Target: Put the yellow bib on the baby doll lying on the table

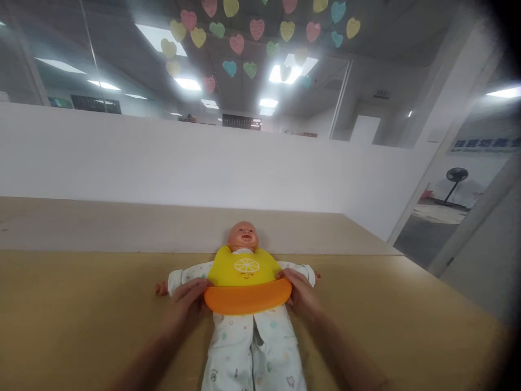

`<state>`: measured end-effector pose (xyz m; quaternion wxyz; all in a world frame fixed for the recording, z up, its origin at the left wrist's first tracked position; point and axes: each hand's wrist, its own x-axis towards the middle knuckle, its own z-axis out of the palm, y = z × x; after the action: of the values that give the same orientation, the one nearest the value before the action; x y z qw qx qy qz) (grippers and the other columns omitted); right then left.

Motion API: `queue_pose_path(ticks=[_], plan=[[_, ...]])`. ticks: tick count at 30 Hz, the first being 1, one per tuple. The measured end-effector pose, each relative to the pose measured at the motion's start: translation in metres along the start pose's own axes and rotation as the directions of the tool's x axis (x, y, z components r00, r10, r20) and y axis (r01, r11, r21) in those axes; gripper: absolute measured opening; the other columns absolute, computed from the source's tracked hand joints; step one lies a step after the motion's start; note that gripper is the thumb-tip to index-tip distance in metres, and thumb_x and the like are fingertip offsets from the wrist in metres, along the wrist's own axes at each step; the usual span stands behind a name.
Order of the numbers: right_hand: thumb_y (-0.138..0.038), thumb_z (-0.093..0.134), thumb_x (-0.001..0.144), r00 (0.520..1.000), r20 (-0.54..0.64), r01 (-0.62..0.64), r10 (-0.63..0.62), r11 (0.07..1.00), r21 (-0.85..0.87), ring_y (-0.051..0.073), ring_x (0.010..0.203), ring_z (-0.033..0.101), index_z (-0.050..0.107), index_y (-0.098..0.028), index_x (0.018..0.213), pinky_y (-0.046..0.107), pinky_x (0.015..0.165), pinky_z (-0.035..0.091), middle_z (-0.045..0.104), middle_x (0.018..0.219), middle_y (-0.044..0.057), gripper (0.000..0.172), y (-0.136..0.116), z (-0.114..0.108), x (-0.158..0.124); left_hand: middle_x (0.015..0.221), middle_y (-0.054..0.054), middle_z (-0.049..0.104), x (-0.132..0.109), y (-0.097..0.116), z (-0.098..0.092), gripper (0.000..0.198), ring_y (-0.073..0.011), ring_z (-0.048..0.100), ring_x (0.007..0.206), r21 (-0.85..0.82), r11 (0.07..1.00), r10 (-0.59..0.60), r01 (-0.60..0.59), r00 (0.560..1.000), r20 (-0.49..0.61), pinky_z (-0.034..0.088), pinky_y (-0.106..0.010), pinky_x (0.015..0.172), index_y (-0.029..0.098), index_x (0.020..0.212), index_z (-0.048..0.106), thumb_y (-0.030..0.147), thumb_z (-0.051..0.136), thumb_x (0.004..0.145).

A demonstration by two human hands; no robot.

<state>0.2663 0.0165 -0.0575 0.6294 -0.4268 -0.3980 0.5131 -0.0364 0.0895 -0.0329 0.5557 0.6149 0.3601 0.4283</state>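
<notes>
A baby doll lies on its back on the wooden table, arms spread, in a white patterned outfit. Over its chest lies a yellow bib with a white citrus slice and a smiling face printed on it. The bib's lower edge is an orange catch pocket. My left hand grips the left end of that pocket between thumb and fingers. At the opposite end, my right hand pinches the pocket's corner in the same way. The bib's neck band is partly hidden under the doll's chin.
The table meets a paler surface behind it, against a white low wall. Glass with paper hearts rises above the wall. At the right, a doorway shows a standing fan.
</notes>
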Motion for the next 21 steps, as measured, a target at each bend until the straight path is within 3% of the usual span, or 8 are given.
queue_pose_path(ticks=[2,6,9,13,17,21], plan=[[-0.051,0.059,0.078,1.0,0.001,0.014,-0.014,0.999,0.034,0.005,0.038,0.035,0.058,-0.016,0.082,0.018,0.034,0.022,0.045,0.057,-0.003,0.036,0.01,-0.002,-0.005,0.078,-0.003,0.057,0.0,0.0,-0.002,0.026,-0.0125,0.046,0.062,-0.063,0.998,0.001,0.001,0.999,0.046,0.035,-0.024,0.055,0.015,0.088,0.066,0.038,0.059,0.08],[-0.044,0.059,0.08,0.976,-0.141,0.156,-0.168,0.983,-0.092,0.005,0.039,0.034,0.056,-0.015,0.074,0.017,0.035,0.02,0.039,0.054,-0.003,0.03,0.018,-0.001,-0.008,0.069,-0.002,0.057,0.003,-0.003,-0.011,0.023,-0.014,0.047,0.064,-0.133,0.991,0.035,-0.012,0.984,0.173,0.035,-0.025,0.059,0.015,0.095,0.064,0.028,0.057,0.078],[-0.043,0.058,0.081,0.951,-0.21,0.194,-0.226,0.967,-0.166,0.005,0.041,0.03,0.053,-0.016,0.069,0.017,0.034,0.019,0.034,0.054,-0.004,0.03,0.018,0.002,-0.008,0.067,0.0,0.057,0.003,0.001,-0.012,0.025,-0.0135,0.047,0.065,-0.096,0.995,0.054,-0.031,0.967,0.249,0.033,-0.024,0.061,0.015,0.095,0.064,0.023,0.065,0.07],[-0.044,0.058,0.08,0.95,-0.221,0.185,-0.22,0.968,-0.169,0.006,0.042,0.028,0.049,-0.017,0.066,0.018,0.035,0.018,0.031,0.054,-0.004,0.032,0.015,0.006,-0.01,0.069,-0.001,0.059,-0.002,0.012,-0.007,0.024,-0.0123,0.047,0.066,0.007,0.999,0.042,-0.045,0.969,0.244,0.034,-0.023,0.062,0.015,0.091,0.063,0.029,0.068,0.073],[-0.043,0.058,0.08,0.962,-0.147,0.205,-0.228,0.966,-0.155,0.005,0.041,0.03,0.048,-0.017,0.066,0.018,0.035,0.018,0.033,0.054,-0.003,0.032,0.013,0.003,-0.012,0.07,-0.001,0.057,-0.002,0.008,-0.008,0.032,-0.0124,0.048,0.066,-0.02,0.998,0.057,-0.054,0.963,0.265,0.034,-0.024,0.061,0.015,0.1,0.06,0.033,0.068,0.075],[-0.045,0.063,0.077,0.99,0.079,0.121,-0.114,0.988,-0.095,0.006,0.035,0.034,0.049,-0.019,0.083,0.017,0.035,0.018,0.043,0.05,-0.005,0.031,0.012,-0.011,-0.012,0.08,-0.003,0.06,0.004,-0.003,-0.015,0.04,-0.0157,0.054,0.074,-0.059,0.998,0.032,-0.011,0.927,0.373,0.037,-0.026,0.065,0.017,0.106,0.057,0.031,0.072,0.071]])
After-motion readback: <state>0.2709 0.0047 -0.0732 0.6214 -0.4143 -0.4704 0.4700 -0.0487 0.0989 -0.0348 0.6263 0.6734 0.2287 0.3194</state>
